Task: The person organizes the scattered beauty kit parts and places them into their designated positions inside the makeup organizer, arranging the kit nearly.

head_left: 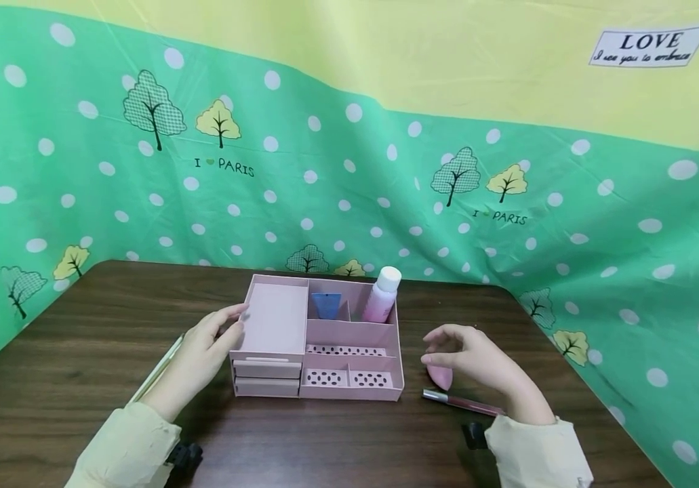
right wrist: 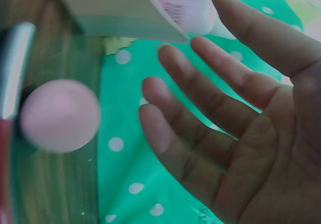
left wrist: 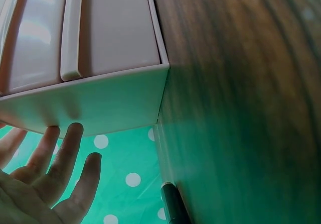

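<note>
A pink desktop organizer stands on the table, with a lidded section and two small drawers on its left. My left hand is at its left side; in the left wrist view the straight fingers meet the side wall. My right hand hovers over a pink makeup sponge, fingers loosely bent. In the right wrist view the sponge lies apart from that hand, whose palm is bare. A pink bottle with a white cap leans in a back compartment, beside a blue tube.
Nearer me than the sponge lies a lip gloss tube with a silver cap. A slim light stick lies on the table, partly behind my left forearm. Behind the dark wood table hangs a green and yellow dotted cloth.
</note>
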The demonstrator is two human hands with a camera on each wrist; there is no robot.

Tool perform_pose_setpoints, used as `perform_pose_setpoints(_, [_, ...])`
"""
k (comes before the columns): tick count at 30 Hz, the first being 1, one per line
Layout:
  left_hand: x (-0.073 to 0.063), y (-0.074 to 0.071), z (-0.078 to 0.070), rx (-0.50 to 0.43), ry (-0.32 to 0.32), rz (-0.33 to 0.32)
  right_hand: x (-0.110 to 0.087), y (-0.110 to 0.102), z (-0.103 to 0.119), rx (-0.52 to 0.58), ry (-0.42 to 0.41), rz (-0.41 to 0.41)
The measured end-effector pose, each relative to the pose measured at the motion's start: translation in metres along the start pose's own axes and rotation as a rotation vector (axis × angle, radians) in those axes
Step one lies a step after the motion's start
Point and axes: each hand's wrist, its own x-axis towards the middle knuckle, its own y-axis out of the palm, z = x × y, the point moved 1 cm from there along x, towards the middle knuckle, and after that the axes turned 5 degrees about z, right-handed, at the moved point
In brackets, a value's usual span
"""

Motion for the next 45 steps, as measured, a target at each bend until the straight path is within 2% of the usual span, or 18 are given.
perform_pose_setpoints(6, [0.0,0.001,0.0,-0.001,-0.002,-0.003,-0.01,0.006,-0.01,0.035,0.004,0.047])
perform_pose_setpoints(16, [0.0,0.001,0.0,-0.011,-0.008,0.0,-0.019,0.006,-0.025,-0.043,0.03,0.059])
perform_pose_setpoints(19, [0.0,0.002,0.001,-0.016,-0.007,-0.001,-0.02,0.006,-0.029,-0.028,0.069,0.062])
perform_pose_setpoints(24, [0.001,0.004,0.001,-0.025,-0.011,0.009,-0.019,0.006,-0.036,-0.005,0.132,0.021])
perform_pose_setpoints(32, [0.001,0.003,0.0,-0.022,-0.019,0.015,-0.012,0.009,-0.043,-0.046,0.18,-0.077])
perform_pose_setpoints(45, [0.001,0.001,0.001,-0.027,-0.022,0.014,-0.005,0.013,-0.045,-0.121,0.189,-0.061])
